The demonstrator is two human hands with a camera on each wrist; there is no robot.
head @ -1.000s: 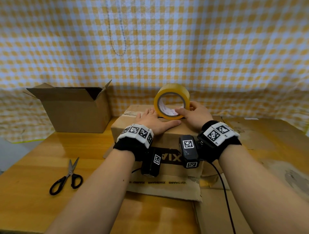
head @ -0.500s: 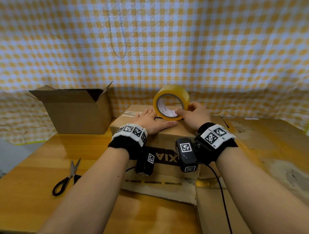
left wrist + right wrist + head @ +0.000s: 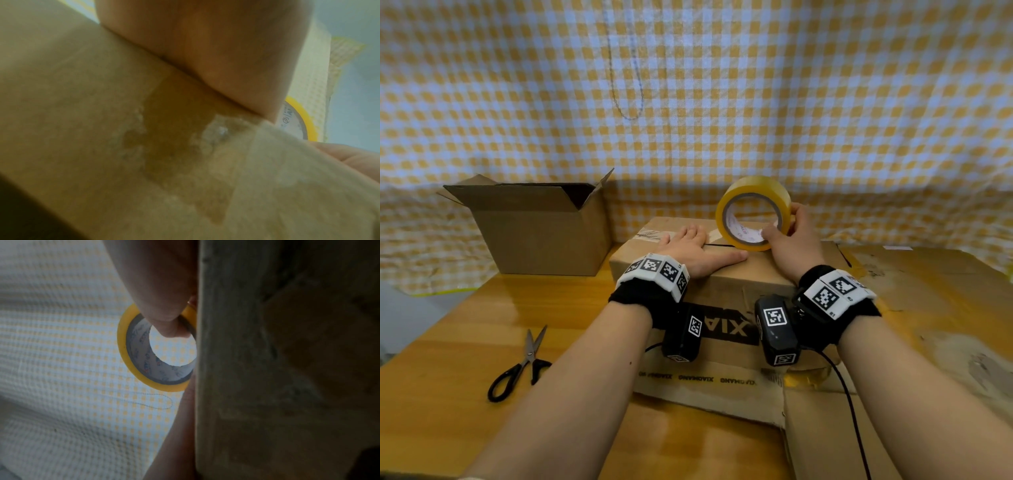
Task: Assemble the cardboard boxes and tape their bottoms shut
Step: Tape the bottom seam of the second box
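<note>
A brown cardboard box point(image 3: 726, 284) with black lettering lies bottom-up in the middle of the table, its flaps closed along a seam. My left hand point(image 3: 695, 251) lies flat and open on top of it, thumb stretched to the right. A yellow tape roll point(image 3: 753, 212) stands on edge on the box near the seam. My right hand point(image 3: 789, 236) grips the roll, thumb inside the core and fingers round the outside. The right wrist view shows the tape roll point(image 3: 156, 350) with my thumb in its hole. In the left wrist view the box point(image 3: 123, 146) fills the frame, blurred.
An assembled open box point(image 3: 541, 226) stands at the back left. Black-handled scissors point(image 3: 517, 366) lie on the wooden table point(image 3: 448, 359) at the front left. Flattened cardboard point(image 3: 928, 284) covers the right side. A checked yellow cloth point(image 3: 722, 102) hangs behind.
My right hand has shifted its hold on the tape roll, fingers now wrapped round its right side. The left hand stays pressed flat on the box.
</note>
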